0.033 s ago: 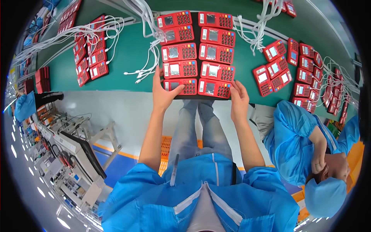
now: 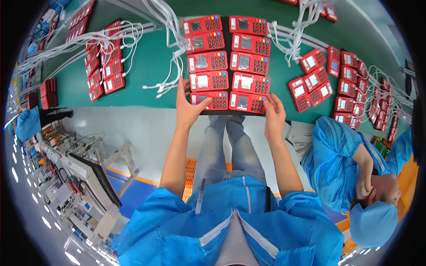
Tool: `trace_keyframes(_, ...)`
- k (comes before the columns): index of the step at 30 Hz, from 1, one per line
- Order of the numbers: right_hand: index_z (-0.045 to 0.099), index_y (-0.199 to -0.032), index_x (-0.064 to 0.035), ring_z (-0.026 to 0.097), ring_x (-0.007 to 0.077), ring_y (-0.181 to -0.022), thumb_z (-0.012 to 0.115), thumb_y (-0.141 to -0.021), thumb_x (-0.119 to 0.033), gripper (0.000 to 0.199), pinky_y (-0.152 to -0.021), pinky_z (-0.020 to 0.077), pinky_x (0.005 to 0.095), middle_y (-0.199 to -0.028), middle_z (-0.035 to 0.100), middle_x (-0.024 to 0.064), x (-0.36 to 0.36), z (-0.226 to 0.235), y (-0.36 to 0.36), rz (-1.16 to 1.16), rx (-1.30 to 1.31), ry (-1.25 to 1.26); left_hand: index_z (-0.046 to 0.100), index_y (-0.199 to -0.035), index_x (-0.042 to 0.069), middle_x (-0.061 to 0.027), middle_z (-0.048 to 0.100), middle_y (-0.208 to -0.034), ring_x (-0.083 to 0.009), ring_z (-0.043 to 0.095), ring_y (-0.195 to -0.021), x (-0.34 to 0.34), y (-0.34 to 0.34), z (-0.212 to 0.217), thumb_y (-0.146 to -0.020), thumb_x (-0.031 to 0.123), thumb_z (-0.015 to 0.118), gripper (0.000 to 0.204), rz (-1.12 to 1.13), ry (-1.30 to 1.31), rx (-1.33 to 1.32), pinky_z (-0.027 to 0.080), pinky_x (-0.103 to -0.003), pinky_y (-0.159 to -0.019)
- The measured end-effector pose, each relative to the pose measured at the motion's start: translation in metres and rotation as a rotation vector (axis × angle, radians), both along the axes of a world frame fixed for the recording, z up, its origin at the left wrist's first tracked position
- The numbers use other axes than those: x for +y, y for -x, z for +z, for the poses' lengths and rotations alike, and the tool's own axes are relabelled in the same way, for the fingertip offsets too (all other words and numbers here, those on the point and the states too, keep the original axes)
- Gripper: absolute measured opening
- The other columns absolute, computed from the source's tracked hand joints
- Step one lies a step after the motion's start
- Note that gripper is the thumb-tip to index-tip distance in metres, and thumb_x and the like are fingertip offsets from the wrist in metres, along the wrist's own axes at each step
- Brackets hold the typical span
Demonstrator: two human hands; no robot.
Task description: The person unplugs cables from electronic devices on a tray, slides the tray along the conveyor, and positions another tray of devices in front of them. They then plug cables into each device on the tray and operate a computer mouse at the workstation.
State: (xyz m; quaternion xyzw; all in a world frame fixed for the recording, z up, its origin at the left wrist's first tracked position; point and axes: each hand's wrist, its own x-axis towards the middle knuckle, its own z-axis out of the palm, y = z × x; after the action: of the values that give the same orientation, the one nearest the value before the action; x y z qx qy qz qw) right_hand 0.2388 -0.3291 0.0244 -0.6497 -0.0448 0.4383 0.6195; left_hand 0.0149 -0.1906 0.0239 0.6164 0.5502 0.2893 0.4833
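Ten red card machines sit in two columns of five on a black tray, whose near side lies along the front edge of the green table; whether it juts past that edge I cannot tell. The left hand is spread at the tray's near left corner, its fingers along the side and its thumb over the keys of the nearest left machine. The right hand has loosely bent fingers at the opposite corner, against the end of the nearest right machine; how firmly either hand grips, I cannot tell. Room is tight on the left near the fingers, where white cable ends lie just beside the tray, with a wide green stretch beyond, up to the wired machines. Rightward, a narrower green strip separates the tray from a loose group of machines. A co-worker in blue is close to the table's edge there.
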Motion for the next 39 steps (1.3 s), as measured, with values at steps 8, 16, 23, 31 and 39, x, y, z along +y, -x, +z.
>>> trace_keyframes(8,0.042,-0.132,0.0073,0.053,0.0198,-0.115,0.059,-0.088,-0.006,0.050,-0.097,0.0411,0.0295,-0.125,0.056,0.0134,0.050,-0.007,-0.043,-0.008,-0.222,-0.034,0.015,-0.148,-0.003,-0.0252,0.030,-0.147,-0.0325,0.038,-0.134,0.047,-0.053,-0.027,-0.075,0.015,0.076,0.097,-0.068,0.099,-0.339,0.034,-0.039,-0.109)
trace_keyframes(16,0.038,-0.136,0.0086,0.050,0.0232,-0.120,0.063,-0.086,-0.012,0.059,-0.101,0.0396,0.0321,-0.132,0.050,0.0174,0.062,-0.011,-0.053,0.023,-0.274,0.107,0.012,-0.147,-0.004,-0.0252,0.038,-0.143,-0.0312,0.041,-0.132,0.030,-0.032,-0.050,-0.083,0.005,0.065,0.083,0.003,0.199,-0.516,0.037,-0.038,-0.108)
trace_keyframes(23,0.048,-0.126,0.0060,0.056,0.0355,-0.110,0.062,-0.084,-0.014,0.048,-0.094,0.0453,0.0371,-0.122,0.055,0.0256,0.088,0.024,-0.047,0.596,-0.987,0.359,0.029,-0.137,-0.002,-0.0209,0.047,-0.132,-0.0250,0.050,-0.120,-0.046,-0.013,-0.046,-0.090,0.011,0.059,0.057,0.515,0.317,-0.145,0.043,-0.035,-0.096)
trace_keyframes(31,0.034,-0.132,0.0037,0.054,0.0237,-0.109,0.055,-0.093,-0.014,0.048,-0.094,0.0408,0.0332,-0.119,0.054,0.0186,0.282,0.051,-0.014,-0.119,-0.350,-0.058,0.029,-0.134,0.000,-0.0190,0.049,-0.122,-0.0301,0.051,-0.116,-0.069,-0.079,-0.021,-0.090,0.007,0.053,0.051,0.617,0.721,-0.947,0.043,-0.040,-0.101)
trace_keyframes(39,0.061,-0.094,0.0015,0.057,0.0167,-0.085,0.058,-0.088,-0.010,0.013,-0.078,0.0456,0.0313,-0.088,0.061,0.0059,0.251,0.072,0.017,0.273,-0.113,-0.105,0.031,-0.143,-0.002,-0.0123,0.048,-0.133,-0.0216,0.045,-0.124,-0.028,-0.088,-0.017,-0.090,0.012,0.047,0.056,0.773,0.404,-0.801,0.039,-0.033,-0.096)
